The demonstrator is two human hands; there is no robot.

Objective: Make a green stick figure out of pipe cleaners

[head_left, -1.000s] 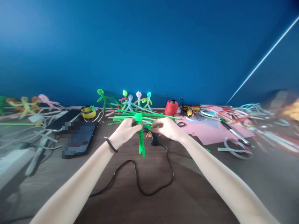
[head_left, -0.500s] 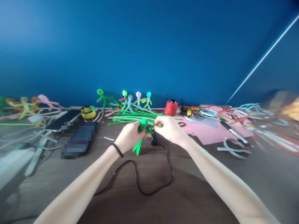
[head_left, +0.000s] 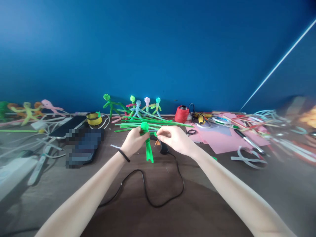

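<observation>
Left hand [head_left: 135,141] grips a green figure [head_left: 149,153] upright over a brown table [head_left: 209,210].
It is held just below its round head, legs pointing down, while the right hand [head_left: 176,141] pinches a green strand [head_left: 155,134] at its side. Green stems [head_left: 155,121] lie just behind, dolls [head_left: 138,107] stand near the blue wall [head_left: 158,49], and a black cord [head_left: 158,206] curls in front.
</observation>
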